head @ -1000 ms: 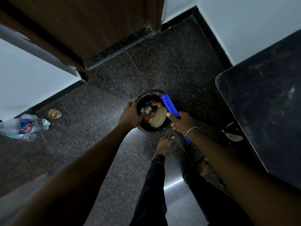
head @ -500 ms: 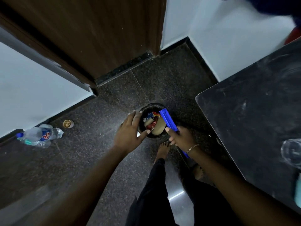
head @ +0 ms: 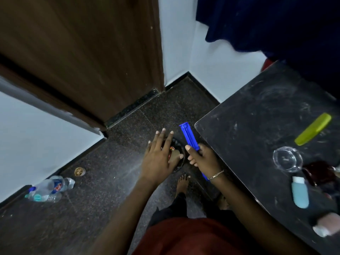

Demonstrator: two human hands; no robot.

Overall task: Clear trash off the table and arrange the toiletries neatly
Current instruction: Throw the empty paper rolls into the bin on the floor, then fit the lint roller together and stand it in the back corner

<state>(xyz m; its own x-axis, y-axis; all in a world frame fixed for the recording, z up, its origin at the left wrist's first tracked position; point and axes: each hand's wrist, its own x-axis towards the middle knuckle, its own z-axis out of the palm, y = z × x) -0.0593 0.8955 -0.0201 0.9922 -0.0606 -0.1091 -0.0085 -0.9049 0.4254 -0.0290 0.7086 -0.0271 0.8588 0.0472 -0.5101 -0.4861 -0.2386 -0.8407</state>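
Note:
A small dark trash bin (head: 181, 160) stands on the floor, holding colourful wrappers and a tan piece. My left hand (head: 159, 158) hovers over it, fingers spread, holding nothing, and hides most of it. My right hand (head: 201, 158) grips a blue plastic dustpan (head: 189, 138) by its handle, just right of the bin. On the dark table (head: 257, 129) at right lie a yellow-green case (head: 312, 128), a clear glass (head: 288, 159), a light blue bottle (head: 299, 194) and a pale pink bottle (head: 326, 224).
Two plastic water bottles (head: 52, 188) lie by the white wall at left, with a small round cap (head: 79, 171) beside them. A brown door (head: 88, 52) fills the upper left. Dark blue cloth (head: 276, 21) hangs above the table. My bare feet (head: 182, 183) stand below the bin.
My left hand has let go of the bin's rim and lifted with its fingers spread. The view has tilted up and right, bringing the table's toiletries into sight. The dustpan now points more upright.

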